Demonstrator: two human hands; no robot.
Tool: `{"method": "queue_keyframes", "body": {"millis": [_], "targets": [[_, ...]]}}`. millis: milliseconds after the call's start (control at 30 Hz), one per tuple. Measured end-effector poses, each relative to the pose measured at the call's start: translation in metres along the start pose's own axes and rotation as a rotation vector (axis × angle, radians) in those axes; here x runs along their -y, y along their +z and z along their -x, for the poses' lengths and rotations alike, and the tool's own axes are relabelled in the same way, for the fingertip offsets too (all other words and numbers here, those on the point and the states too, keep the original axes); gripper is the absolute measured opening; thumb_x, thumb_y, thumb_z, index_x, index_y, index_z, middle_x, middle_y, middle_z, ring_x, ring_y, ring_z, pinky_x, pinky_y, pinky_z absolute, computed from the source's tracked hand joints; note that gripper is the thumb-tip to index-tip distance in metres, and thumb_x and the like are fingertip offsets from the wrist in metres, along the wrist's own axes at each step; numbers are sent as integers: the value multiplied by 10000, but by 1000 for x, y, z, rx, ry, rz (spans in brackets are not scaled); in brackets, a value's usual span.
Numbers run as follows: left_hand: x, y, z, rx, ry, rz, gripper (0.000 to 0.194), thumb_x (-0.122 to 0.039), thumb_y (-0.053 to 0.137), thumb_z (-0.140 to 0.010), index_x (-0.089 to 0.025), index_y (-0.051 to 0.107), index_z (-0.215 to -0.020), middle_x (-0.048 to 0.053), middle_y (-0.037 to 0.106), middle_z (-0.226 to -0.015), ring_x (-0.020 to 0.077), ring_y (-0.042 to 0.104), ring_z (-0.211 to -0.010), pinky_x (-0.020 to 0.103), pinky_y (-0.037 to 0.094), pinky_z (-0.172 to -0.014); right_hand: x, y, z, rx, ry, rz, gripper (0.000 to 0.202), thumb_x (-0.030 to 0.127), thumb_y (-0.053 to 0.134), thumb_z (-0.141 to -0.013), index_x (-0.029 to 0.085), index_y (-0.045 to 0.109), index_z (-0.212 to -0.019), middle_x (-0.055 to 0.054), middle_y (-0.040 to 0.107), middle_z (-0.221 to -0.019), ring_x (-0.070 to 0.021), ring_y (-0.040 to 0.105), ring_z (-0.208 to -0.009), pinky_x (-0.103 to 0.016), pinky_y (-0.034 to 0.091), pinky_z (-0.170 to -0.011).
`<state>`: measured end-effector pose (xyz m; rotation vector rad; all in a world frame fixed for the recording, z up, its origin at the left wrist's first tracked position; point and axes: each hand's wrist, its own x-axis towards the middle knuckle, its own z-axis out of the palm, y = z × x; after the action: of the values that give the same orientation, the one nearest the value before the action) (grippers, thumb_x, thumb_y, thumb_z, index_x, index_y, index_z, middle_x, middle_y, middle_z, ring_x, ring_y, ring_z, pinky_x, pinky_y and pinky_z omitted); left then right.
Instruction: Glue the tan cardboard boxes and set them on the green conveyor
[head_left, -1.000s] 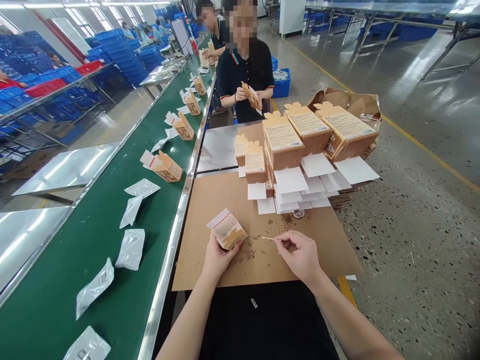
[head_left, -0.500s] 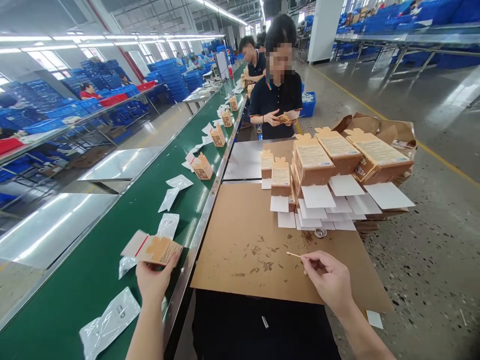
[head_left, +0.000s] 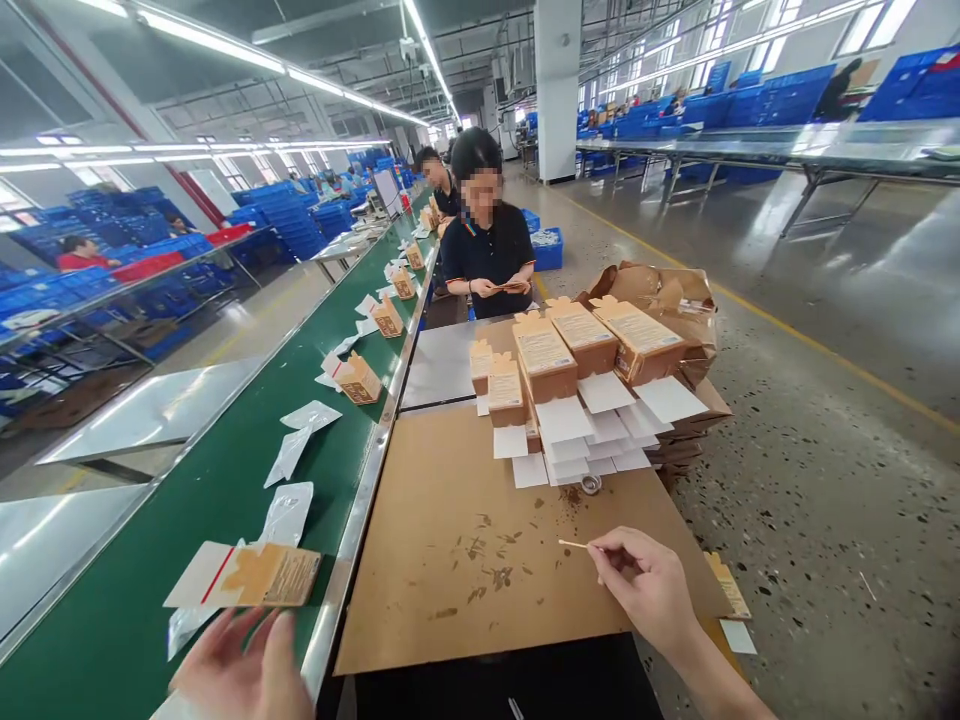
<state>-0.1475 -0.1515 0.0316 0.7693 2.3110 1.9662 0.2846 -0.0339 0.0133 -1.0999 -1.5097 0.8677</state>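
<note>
A flattened brown carton (head_left: 274, 577) with a white flap and a red strip lies on the green conveyor belt (head_left: 225, 480), over a silvery pouch. Just below it, my left hand (head_left: 240, 665) is open, its fingers spread and slightly blurred, holding nothing. Between thumb and fingertips my right hand (head_left: 645, 580) pinches a thin cotton swab (head_left: 573, 544), whose tip points left. This hand hovers over the right part of a cardboard sheet (head_left: 405, 530) marked with dark smudges. A small round metal tin (head_left: 591, 484) sits beyond it, beside dark crumbs.
Stacks of brown cartons (head_left: 551, 365) with white flaps stand at the sheet's far side. Several opened cartons (head_left: 356, 380) and silvery pouches (head_left: 289, 512) sit along the belt. A co-worker (head_left: 487, 250) across the table holds a brown piece. Crumpled brown paper (head_left: 660, 300) lies behind the stacks.
My left hand has let go of the carton on the belt and drawn back toward me. The view has turned right and tilted up; my right hand still pinches the swab.
</note>
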Motion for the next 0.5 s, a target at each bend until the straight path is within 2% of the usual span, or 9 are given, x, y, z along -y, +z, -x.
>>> {"method": "queue_keyframes", "body": {"millis": [33,67,167,200,267,333,367,433,500], "targets": [[-21,27,2,70,6,83,735,-662,998,-808,-314,660,-1360,59,695,-1255,413,795,-1269,762,639,-1293,0,-3,2,-12,0,1,397,559,824,-1117,340,908,-797,-56,808,-656,-281,745,-503,-393,659,-484],[-45,58,3,226,59,177,713,-648,976,-861,-313,681,-1417,67,710,-1292,371,809,-1223,699,677,-1250,-1,-5,3,-22,2,3,395,561,828,-1113,337,909,-798,-58,809,-657,-280,745,-503,-393,661,-485],[-123,159,3,693,357,284,880,-564,1046,-863,-341,706,-1644,140,650,-1628,318,822,-1257,549,725,-1183,-3,-9,9,-38,10,12,379,564,838,-1098,343,916,-801,-68,818,-669,-299,760,-516,-427,684,-498],[-146,190,3,806,448,262,938,-548,1080,-837,-352,722,-1681,153,593,-1715,294,827,-1207,540,730,-1178,-3,-10,10,-44,11,14,371,566,837,-1094,352,915,-801,-68,820,-674,-308,765,-518,-442,689,-498],[-182,242,3,997,513,216,1006,-549,1094,-849,-402,708,-1767,157,480,-1864,234,824,-1064,536,746,-1145,-3,-12,14,-64,13,16,355,563,834,-1090,373,912,-801,-60,823,-681,-320,773,-522,-462,698,-501],[-204,281,4,1126,528,166,1013,-550,1092,-861,-427,710,-1792,153,415,-1954,235,827,-1003,555,759,-1104,-2,-14,18,-87,15,16,347,554,831,-1089,380,907,-799,-51,814,-667,-320,775,-523,-462,702,-505],[-209,295,5,1167,539,150,977,-536,1086,-868,-420,735,-1773,148,420,-1971,273,844,-1049,571,755,-1118,-2,-15,19,-95,19,19,345,550,830,-1090,376,908,-803,-51,809,-660,-319,777,-528,-457,705,-508],[-213,313,7,1210,585,144,827,-477,1054,-897,-380,814,-1683,137,513,-1943,395,844,-1305,601,710,-1230,-1,-17,21,-107,26,27,344,544,829,-1089,365,913,-808,-57,805,-653,-315,775,-531,-447,701,-503],[-213,317,8,1215,636,151,671,-419,973,-968,-345,853,-1624,138,614,-1879,461,724,-1598,609,626,-1358,0,-19,22,-116,20,31,338,531,828,-1090,361,915,-811,-57,804,-653,-310,765,-526,-439,686,-488]]}}
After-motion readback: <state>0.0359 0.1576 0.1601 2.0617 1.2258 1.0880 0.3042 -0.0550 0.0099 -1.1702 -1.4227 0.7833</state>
